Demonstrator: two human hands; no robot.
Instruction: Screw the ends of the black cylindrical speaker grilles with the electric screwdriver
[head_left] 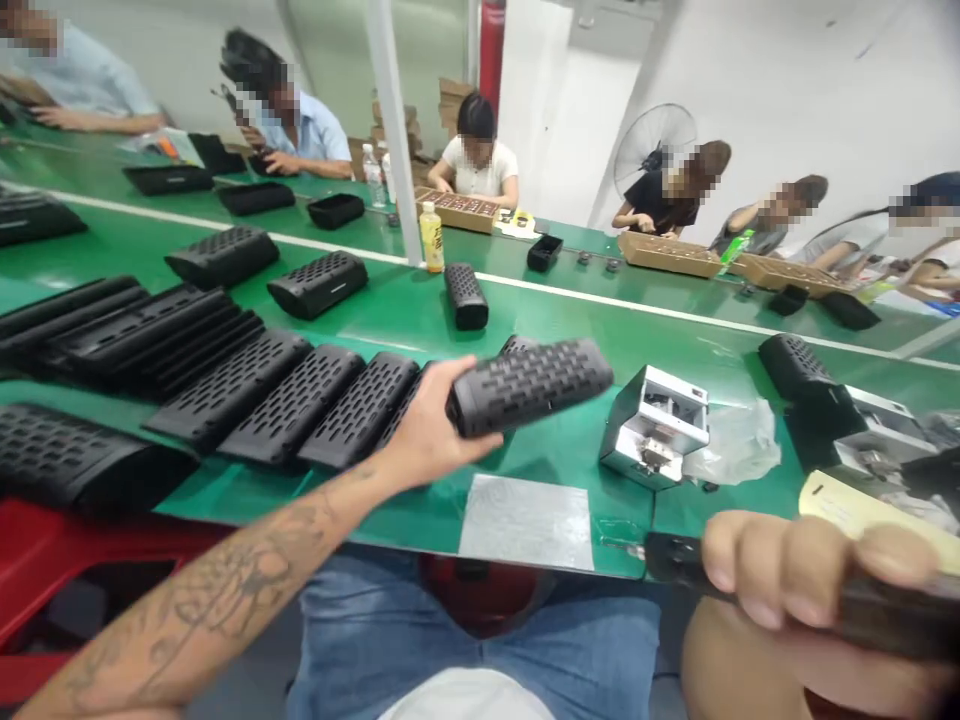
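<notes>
My left hand [435, 415] is closed around one end of a black perforated speaker-like housing [536, 385], raised above the near side of the green table and tilted slightly up to the right. Its slotted face is toward me. In my right hand [802, 565], at the lower right, is a dark electric screwdriver [675, 558], its thin metal tip pointing left near the table's front edge. The rear of this tool is blurred and partly covered by my fingers. Below the housing lies a flat grey sheet [525, 520]. A silver metal fixture [656, 430] stands right of the housing.
Several slotted black housings [262, 400] lie in a row at left, with more stacked beyond. A yellow bottle [431, 238] stands near a white post [394, 130]. Clear plastic bags [742, 440] lie beside the fixture. Co-workers sit across the green table [570, 310]. A red stool [45, 560] is lower left.
</notes>
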